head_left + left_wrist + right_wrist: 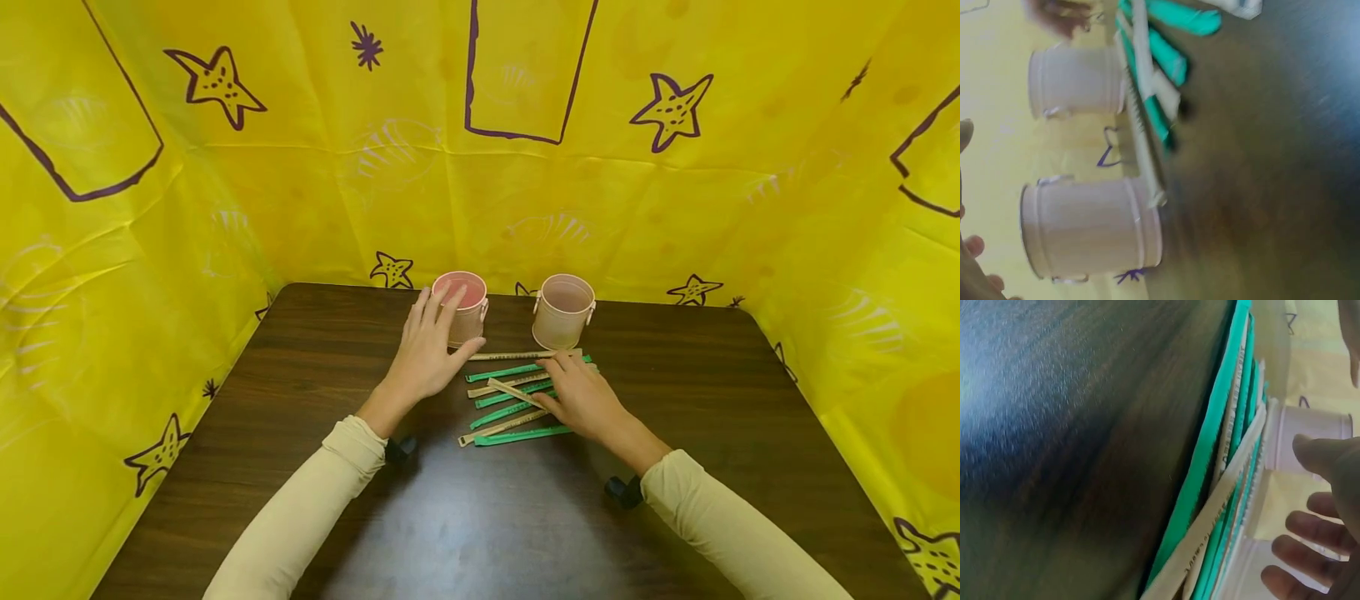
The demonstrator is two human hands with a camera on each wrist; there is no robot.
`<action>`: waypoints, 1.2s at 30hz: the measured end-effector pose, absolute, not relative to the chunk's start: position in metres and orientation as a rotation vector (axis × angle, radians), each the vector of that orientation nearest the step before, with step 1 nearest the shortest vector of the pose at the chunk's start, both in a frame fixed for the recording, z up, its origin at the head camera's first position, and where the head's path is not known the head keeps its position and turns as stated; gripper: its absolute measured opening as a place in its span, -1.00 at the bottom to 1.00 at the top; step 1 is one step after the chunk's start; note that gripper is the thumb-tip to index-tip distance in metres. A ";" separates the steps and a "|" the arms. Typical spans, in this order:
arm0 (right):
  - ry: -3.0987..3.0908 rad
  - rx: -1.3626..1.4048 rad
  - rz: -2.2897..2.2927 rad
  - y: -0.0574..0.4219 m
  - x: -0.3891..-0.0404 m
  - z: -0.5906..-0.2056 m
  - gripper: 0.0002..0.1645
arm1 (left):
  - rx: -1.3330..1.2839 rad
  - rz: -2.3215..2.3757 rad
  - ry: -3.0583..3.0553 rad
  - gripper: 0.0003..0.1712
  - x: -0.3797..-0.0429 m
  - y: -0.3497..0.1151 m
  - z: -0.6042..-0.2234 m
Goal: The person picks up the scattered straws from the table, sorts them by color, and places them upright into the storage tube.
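Several long, slim paper-wrapped sticks, some green (522, 435) and some tan (514, 390) with printed lettering, lie in a loose pile on the table. My right hand (583, 396) is over the right end of the pile; in the right wrist view its thumb (1313, 453) and fingers are spread, with nothing between them. My left hand (427, 350) reaches up at the left small bucket (467, 321), its straight fingers overlapping the pinkish opening. In the left wrist view, only part of the left hand (975, 269) shows at the edge.
A second pale pink bucket (562, 312) with side handles stands to the right of the first, behind the pile. The dark wooden table (465, 533) meets a yellow cloth backdrop (420, 200) with starfish drawings just behind both buckets.
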State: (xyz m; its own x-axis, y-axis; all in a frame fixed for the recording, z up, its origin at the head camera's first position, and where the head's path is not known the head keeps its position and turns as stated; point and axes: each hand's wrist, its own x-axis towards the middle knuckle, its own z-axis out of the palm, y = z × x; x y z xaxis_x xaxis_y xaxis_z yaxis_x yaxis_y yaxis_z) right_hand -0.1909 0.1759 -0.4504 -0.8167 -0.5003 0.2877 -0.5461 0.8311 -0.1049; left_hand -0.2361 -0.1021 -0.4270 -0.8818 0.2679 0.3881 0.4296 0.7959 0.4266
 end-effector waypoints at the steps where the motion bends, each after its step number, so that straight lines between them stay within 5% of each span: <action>1: -2.758 0.816 0.266 0.175 -0.191 -0.452 -0.38 | -0.531 -0.770 -2.662 -0.02 -0.239 -0.104 -0.425; 14: -2.824 0.837 0.324 0.173 -0.186 -0.460 -0.68 | -0.527 -1.012 -2.623 0.12 -0.278 -0.113 -0.409; 36: -2.769 0.868 0.348 0.166 -0.191 -0.471 -0.88 | -0.374 -1.331 -2.723 0.28 -0.329 -0.116 -0.430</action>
State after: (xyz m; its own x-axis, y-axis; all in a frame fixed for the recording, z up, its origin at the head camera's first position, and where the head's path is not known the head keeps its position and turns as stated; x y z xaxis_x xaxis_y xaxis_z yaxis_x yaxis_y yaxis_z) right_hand -0.1914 0.1657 -0.4707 -0.8019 -0.5302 0.2754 -0.5818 0.7977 -0.1584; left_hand -0.3287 -0.1163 -0.4300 -0.9663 0.1799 0.1844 0.2560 0.5907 0.7652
